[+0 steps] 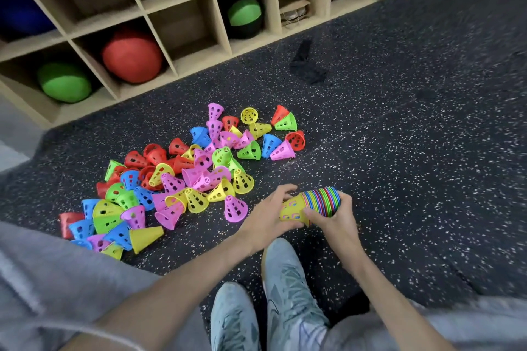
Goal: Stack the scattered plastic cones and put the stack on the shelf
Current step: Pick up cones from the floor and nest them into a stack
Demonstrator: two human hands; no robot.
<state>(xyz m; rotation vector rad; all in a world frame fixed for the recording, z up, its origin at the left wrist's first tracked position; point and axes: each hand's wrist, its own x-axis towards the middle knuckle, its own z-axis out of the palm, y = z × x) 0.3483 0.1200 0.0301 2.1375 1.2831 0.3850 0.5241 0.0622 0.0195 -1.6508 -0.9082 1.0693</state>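
A person looks down at their own two bare forearms, which reach forward and meet over a dark speckled floor [413, 128]. Both hands hold one stack [312, 206] of nested plastic cones, lying on its side just above the floor, in front of the person's pale shoes [288, 288].

The left hand [266, 215] comes in from the lower left with the wrist straight. Its fingers curl around the narrow yellow end of the stack, thumb underneath and fingertips arched over the top. The right hand [338, 221] comes in from the lower right, wrist bent slightly inward. Its fingers wrap around the wide end, where many coloured rims show as thin stripes, and its thumb presses on the yellow cone's side. Both grips look closed and firm on the stack.

To the left of the hands, a loose pile of cones [182, 177] spreads across the floor in pink, yellow, red, blue and green. Most lie tipped on their sides, many touching or overlapping. The nearest, a pink one, stands just beside the left hand.

Beyond the pile a wooden cubby shelf [171, 3] runs along the wall. Some compartments hold red and green balls [131, 55]. A dark cloth [306, 65] lies on the floor near the shelf.
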